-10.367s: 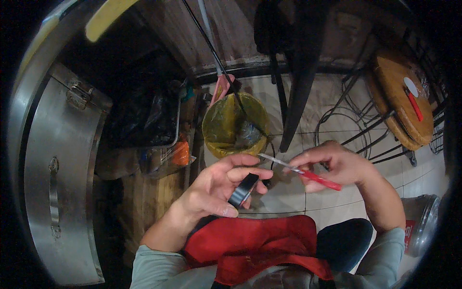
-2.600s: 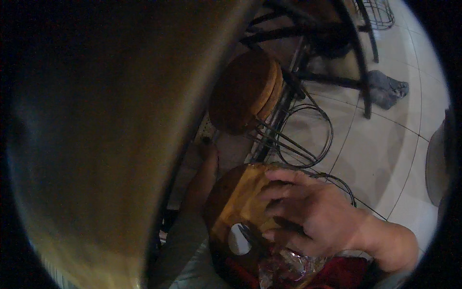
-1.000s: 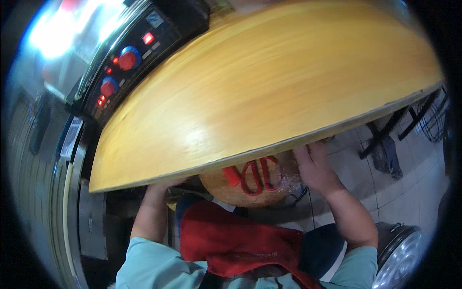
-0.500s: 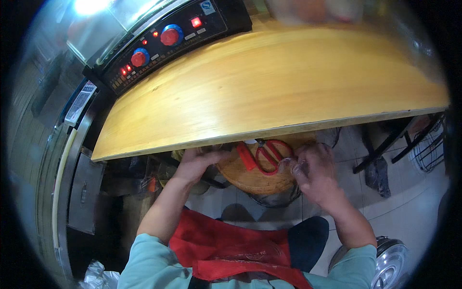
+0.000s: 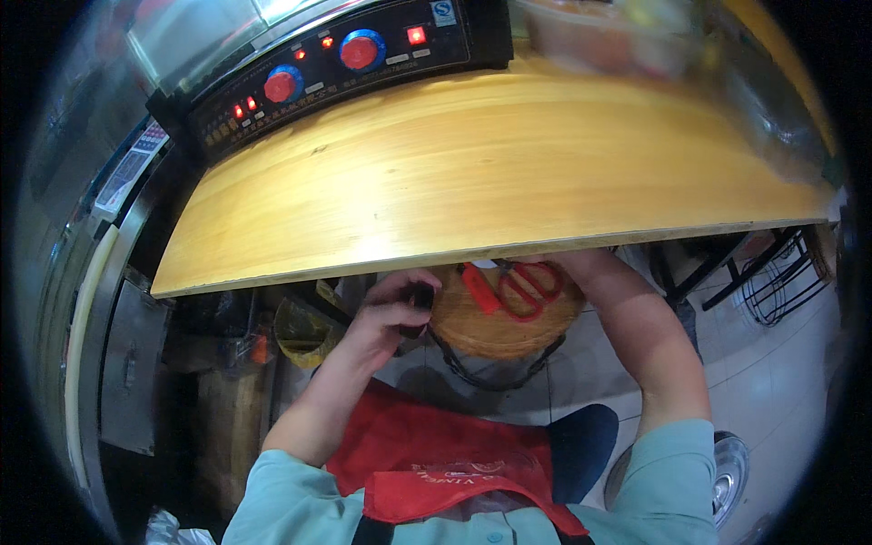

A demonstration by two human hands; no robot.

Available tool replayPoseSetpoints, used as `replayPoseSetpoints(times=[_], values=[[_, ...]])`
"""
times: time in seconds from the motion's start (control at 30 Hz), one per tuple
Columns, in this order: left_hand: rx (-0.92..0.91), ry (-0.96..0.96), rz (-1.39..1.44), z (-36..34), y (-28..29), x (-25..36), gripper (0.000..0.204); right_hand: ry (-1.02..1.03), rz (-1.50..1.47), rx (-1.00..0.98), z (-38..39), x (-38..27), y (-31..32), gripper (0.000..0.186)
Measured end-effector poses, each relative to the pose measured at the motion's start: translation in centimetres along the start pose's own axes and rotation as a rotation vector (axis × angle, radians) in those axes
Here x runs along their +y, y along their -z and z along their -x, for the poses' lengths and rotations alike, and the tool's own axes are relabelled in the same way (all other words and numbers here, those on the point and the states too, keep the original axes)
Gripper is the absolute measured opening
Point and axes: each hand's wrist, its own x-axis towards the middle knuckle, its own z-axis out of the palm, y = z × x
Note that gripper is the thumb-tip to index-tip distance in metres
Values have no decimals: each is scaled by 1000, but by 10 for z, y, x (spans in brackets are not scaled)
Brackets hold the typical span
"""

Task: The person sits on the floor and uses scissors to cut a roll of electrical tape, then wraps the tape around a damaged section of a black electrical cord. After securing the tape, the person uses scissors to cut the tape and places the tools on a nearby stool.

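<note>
— What does the left hand [image 5: 391, 313] have?

— It is curled around a small dark object [image 5: 421, 298], just left of the round wooden stool [image 5: 500, 331].

— And the red-handled scissors [image 5: 509, 286]?

— Lying on the stool seat, just right of the left hand, partly under the edge of the wooden counter [image 5: 472, 182].

— The right hand?

— Hidden under the counter beside the scissors' handles; only the forearm [image 5: 645, 336] shows, so its grip cannot be told.
</note>
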Motion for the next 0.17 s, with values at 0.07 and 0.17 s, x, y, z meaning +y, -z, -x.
replayPoseSetpoints(times=[0.07, 0.17], values=[[120, -115, -451, -14, -9, -9, 42, -9, 17, -5, -3, 4, -2, 50], [71, -144, -1174, -34, -22, 4, 54, -14, 23, 14, -3, 5, -9, 51]])
